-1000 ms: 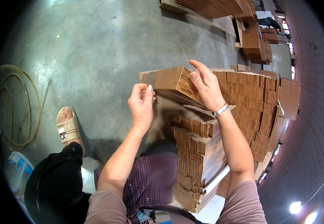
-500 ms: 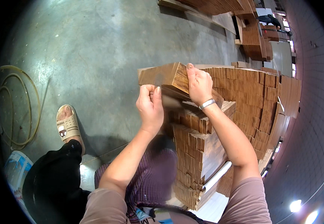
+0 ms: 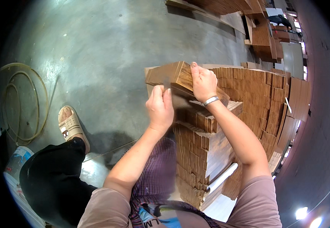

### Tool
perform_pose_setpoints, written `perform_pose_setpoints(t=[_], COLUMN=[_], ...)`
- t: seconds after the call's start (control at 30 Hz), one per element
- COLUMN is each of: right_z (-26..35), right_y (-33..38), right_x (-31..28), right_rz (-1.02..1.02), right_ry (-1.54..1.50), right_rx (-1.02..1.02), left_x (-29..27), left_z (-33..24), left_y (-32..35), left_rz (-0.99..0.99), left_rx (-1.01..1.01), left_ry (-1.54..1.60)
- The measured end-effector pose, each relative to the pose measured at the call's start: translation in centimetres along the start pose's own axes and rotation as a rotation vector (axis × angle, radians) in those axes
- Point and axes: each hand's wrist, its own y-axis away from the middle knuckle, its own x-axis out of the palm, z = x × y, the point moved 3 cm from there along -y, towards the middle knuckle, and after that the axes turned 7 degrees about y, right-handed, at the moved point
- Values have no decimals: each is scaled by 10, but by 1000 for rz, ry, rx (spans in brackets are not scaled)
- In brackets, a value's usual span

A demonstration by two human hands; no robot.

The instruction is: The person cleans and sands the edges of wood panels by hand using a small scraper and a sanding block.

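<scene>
A bundle of flat brown cardboard pieces [image 3: 168,74] is lifted above a tall stack of the same cardboard [image 3: 203,152]. My right hand [image 3: 203,81], with a silver bracelet at the wrist, grips the bundle's right end from above. My left hand [image 3: 160,108] is closed on the near lower edge of the bundle, thumb side up. The bundle tilts, with its left end sticking out over the floor.
More rows of stacked cardboard [image 3: 264,98] fill the right side. A coiled hose [image 3: 22,102] lies on the grey concrete floor at left, near a foot in a beige sandal [image 3: 70,125]. A white tube [image 3: 222,176] lies low by the stack. Further cardboard piles [image 3: 264,38] stand far back.
Both hands have shifted on the bundle: the right hand slid from its far edge onto the top right end, and the left hand moved right and closed on the near edge.
</scene>
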Motion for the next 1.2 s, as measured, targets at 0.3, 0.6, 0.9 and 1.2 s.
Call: perform_pose_setpoints(t=[0.3, 0.6, 0.9, 1.2], right_z=[2, -6, -1, -2], right_y=[2, -1, 1, 1], right_x=[4, 4, 4, 4], right_rz=[-39, -77, -84, -46], right_ry=[-10, -20, -46, -33], right_rx=[-44, -80, -59, -40], left_x=[-6, -9, -53, -42], left_z=[25, 9, 52, 38], left_y=[-7, -14, -31, -21], left_rz=[-12, 31, 62, 72], left_rx=[120, 47, -573, -418], left_ry=[-104, -68, 654, 718])
